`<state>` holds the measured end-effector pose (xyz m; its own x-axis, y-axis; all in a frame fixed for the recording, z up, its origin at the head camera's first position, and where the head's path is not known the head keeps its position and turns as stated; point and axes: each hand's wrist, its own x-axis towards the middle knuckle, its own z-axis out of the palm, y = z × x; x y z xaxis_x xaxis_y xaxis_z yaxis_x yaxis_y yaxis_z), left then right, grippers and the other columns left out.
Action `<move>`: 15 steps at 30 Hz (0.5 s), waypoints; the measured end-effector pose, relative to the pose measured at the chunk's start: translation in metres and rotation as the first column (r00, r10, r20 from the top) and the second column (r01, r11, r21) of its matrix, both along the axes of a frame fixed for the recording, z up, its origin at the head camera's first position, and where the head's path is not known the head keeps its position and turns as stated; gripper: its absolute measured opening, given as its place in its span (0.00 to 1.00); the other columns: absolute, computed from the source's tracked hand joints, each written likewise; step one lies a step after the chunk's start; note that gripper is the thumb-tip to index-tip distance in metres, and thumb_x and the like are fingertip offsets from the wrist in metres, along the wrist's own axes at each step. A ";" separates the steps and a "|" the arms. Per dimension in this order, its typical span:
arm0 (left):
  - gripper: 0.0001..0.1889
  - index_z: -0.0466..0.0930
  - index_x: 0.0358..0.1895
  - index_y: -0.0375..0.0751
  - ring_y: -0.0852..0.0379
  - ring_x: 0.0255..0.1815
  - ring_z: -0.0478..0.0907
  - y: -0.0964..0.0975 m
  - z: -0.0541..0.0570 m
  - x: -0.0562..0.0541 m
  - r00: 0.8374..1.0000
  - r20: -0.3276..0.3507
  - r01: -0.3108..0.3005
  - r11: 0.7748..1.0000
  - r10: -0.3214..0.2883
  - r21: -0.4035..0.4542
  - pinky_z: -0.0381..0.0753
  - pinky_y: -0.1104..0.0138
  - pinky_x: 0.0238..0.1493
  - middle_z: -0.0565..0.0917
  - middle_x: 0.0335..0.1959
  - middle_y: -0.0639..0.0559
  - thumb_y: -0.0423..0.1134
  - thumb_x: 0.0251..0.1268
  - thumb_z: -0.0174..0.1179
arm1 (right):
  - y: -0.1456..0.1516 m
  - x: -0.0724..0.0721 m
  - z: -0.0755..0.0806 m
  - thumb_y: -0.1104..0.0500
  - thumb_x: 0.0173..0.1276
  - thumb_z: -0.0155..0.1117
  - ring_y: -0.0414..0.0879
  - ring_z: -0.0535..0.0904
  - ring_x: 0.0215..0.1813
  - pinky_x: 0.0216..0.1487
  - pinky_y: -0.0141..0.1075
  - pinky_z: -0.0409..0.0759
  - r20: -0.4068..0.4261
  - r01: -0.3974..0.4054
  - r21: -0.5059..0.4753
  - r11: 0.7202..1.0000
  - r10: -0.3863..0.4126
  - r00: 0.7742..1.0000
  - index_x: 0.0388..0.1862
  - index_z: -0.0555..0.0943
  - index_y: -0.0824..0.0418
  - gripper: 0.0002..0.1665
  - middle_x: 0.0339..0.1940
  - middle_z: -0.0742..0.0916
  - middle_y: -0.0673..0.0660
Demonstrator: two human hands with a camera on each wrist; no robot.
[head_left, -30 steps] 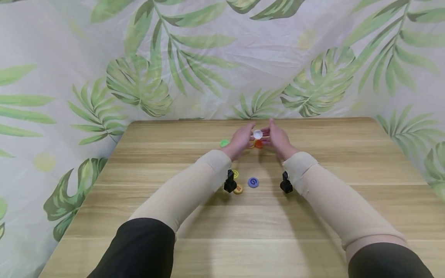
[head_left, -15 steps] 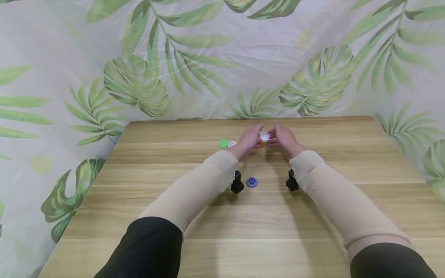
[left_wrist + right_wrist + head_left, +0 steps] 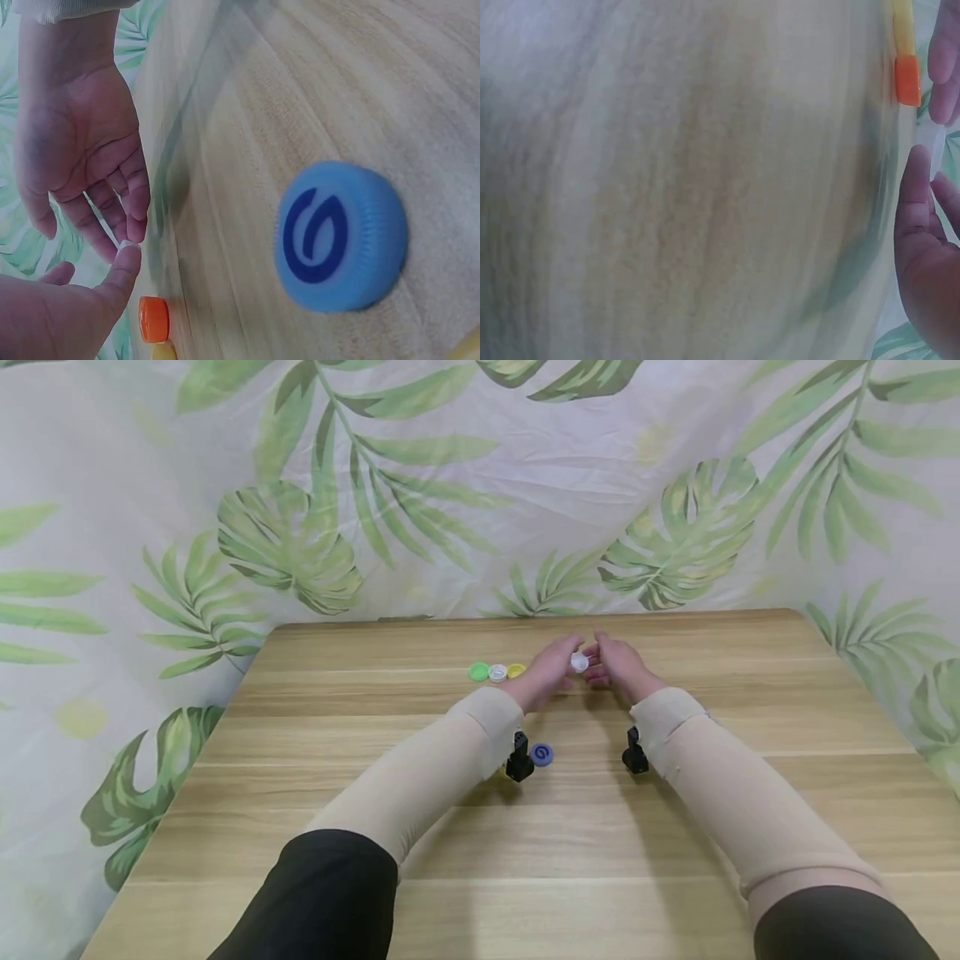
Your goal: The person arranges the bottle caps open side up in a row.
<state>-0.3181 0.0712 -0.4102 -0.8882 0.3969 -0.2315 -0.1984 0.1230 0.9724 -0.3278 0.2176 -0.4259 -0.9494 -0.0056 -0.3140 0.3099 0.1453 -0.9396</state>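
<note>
A white bottle cap (image 3: 579, 662) sits between the fingertips of my left hand (image 3: 551, 668) and right hand (image 3: 618, 667), near the far side of the table. Both hands face each other, palms inward, with fingers mostly straight. In the left wrist view, the right hand (image 3: 86, 142) shows its palm, and the left fingertips meet its fingers at the cap's white edge (image 3: 129, 244). Left of my hands lie a green cap (image 3: 478, 672), another white cap (image 3: 498, 672) and a yellow cap (image 3: 516, 671) in a row. An orange cap (image 3: 154, 320), hidden in the head view, follows the yellow one.
Closer to me on the wooden table (image 3: 675, 860) lies a blue cap (image 3: 542, 754) with a dark spiral mark. A yellowish cap (image 3: 501, 771) is mostly covered by the left wrist camera (image 3: 519, 758). A leaf-patterned cloth (image 3: 450, 485) hangs behind the table.
Both hands have moved right and slightly nearer with the white cap between them. The other white cap and the yellow cap in the row have come into view from behind the left hand.
</note>
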 end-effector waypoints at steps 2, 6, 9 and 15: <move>0.31 0.60 0.79 0.34 0.37 0.70 0.67 0.000 0.000 0.000 1.000 0.020 0.018 1.000 -0.018 0.004 0.72 0.48 0.70 0.68 0.73 0.33 0.51 0.84 0.41 | 0.000 -0.001 -0.002 0.46 0.87 0.33 0.42 0.79 0.31 0.37 0.31 0.83 0.014 0.010 -0.023 1.000 -0.010 1.000 0.68 0.67 0.80 0.37 0.50 0.77 0.64; 0.30 0.61 0.78 0.33 0.37 0.70 0.68 0.001 -0.001 0.002 0.998 0.053 0.036 0.999 -0.037 0.020 0.70 0.47 0.71 0.69 0.71 0.32 0.50 0.84 0.41 | -0.001 -0.002 -0.005 0.47 0.87 0.33 0.41 0.80 0.28 0.35 0.29 0.83 0.031 0.014 -0.022 1.000 -0.014 0.999 0.68 0.66 0.80 0.36 0.50 0.77 0.64; 0.30 0.63 0.77 0.33 0.37 0.71 0.67 0.000 -0.001 0.002 0.996 0.079 0.031 0.999 -0.034 0.039 0.70 0.48 0.71 0.67 0.73 0.34 0.50 0.83 0.42 | -0.002 -0.001 -0.005 0.48 0.87 0.32 0.41 0.80 0.31 0.37 0.29 0.84 0.043 -0.001 0.001 1.000 0.001 0.999 0.69 0.66 0.80 0.36 0.51 0.77 0.63; 0.31 0.60 0.78 0.32 0.38 0.73 0.65 -0.007 0.003 0.001 0.993 0.114 -0.023 0.999 0.017 0.050 0.70 0.49 0.72 0.59 0.80 0.36 0.50 0.84 0.43 | -0.004 -0.003 -0.004 0.48 0.86 0.34 0.41 0.80 0.33 0.40 0.30 0.85 0.056 -0.006 0.015 1.000 0.005 0.998 0.70 0.65 0.79 0.35 0.49 0.76 0.59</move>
<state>-0.3172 0.0639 -0.4070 -0.8653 0.3930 -0.3112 -0.3097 0.0690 0.9483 -0.3305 0.2131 -0.4301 -0.9303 -0.0055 -0.3667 0.3611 0.1609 -0.9185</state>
